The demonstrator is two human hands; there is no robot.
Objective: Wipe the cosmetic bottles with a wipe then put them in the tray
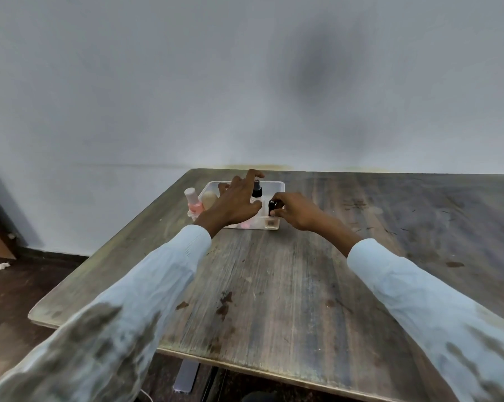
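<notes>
I read this as the placing step: my right hand (295,211), just right of centre frame, pinches a small black bottle (271,208) between thumb and fingertips, holding it upright at the right end of the tray (277,185). Whether its base already touches the tray floor I cannot tell; the near wall blurs it.

My left hand (233,203) reaches over the middle of the tray, fingers spread and mostly straight, index raised, beside the spray bottle (256,192) with the dark cap. It seems to touch or steady that bottle, but no clear grip shows, so I call it loose.

The tray sits at centre frame on the far part of the table (274,285). At its left end stand a pink bottle (193,202) and a beige bottle (209,199), close together. Something pink shows under my left palm through the clear wall; I cannot name it.

I see no wipe anywhere on the table, and no bottle outside the tray, so I judge the task near its end.

Next move: lower the black bottle straight down, then part the fingers and lift away without brushing the spray bottle just left of it. That tight spacing is the main obstacle, along with my own left hand crowding the tray.
</notes>
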